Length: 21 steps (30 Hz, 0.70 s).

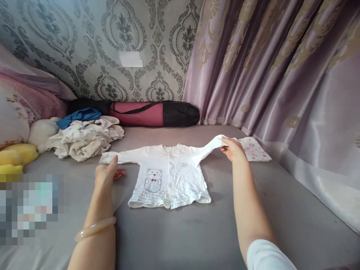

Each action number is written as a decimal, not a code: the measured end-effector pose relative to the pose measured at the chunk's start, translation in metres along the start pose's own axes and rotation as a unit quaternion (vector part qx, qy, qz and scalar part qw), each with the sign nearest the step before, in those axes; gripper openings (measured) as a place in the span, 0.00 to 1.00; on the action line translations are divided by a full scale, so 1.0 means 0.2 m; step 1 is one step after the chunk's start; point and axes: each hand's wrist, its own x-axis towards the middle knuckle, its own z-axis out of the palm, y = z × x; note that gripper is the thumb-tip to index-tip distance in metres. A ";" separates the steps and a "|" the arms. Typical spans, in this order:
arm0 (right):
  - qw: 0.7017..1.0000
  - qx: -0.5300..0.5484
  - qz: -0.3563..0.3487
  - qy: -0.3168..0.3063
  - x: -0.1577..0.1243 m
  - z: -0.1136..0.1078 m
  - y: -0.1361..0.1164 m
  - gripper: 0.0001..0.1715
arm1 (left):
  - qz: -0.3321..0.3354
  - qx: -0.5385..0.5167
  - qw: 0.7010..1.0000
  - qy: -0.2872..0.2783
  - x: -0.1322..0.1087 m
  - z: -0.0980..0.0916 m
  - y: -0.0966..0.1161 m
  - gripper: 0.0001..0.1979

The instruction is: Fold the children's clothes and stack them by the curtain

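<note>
A small white long-sleeved baby shirt (184, 180) lies spread on the grey bed sheet, front up. It has a bear print and a buttoned front. My right hand (233, 148) pinches the cuff of the sleeve on the right and holds it raised off the sheet. At the cuff of the other sleeve is my left hand (108, 172), its thumb against the fabric and its fingers stretched apart from the thumb. That sleeve reaches out sideways, partly behind the hand.
A folded floral cloth (255, 149) lies beyond my right hand. Crumpled clothes (84, 138) with a blue piece (78, 117) are heaped back left, near yellow plush (21, 155). A pink and black rolled bag (140, 113) lies along the wall; curtains (253, 63) hang at right.
</note>
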 end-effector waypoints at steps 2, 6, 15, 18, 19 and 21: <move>1.000 -0.015 -0.010 -0.003 -0.01 0.05 -0.02 0.08 | -0.044 -0.056 0.997 0.009 -0.02 0.01 0.01 0.15; 0.997 -0.062 -0.045 -0.022 -0.05 0.19 -0.04 0.12 | -0.002 -0.186 0.982 0.025 -0.05 0.02 0.03 0.10; 0.964 -0.221 -0.093 -0.113 -0.18 0.55 0.06 0.21 | -0.040 -0.187 0.980 0.052 0.04 0.01 0.01 0.05; 0.951 -0.253 -0.091 -0.152 -0.18 0.65 0.15 0.22 | -0.047 -0.203 0.977 0.050 0.02 0.01 0.03 0.04; 0.946 -0.263 -0.089 -0.165 -0.18 0.68 0.18 0.23 | -0.045 -0.207 0.976 0.049 0.01 0.01 0.03 0.04; 0.936 -0.287 -0.086 -0.185 -0.16 0.73 0.26 0.24 | -0.043 -0.212 0.975 0.053 0.00 0.01 0.04 0.04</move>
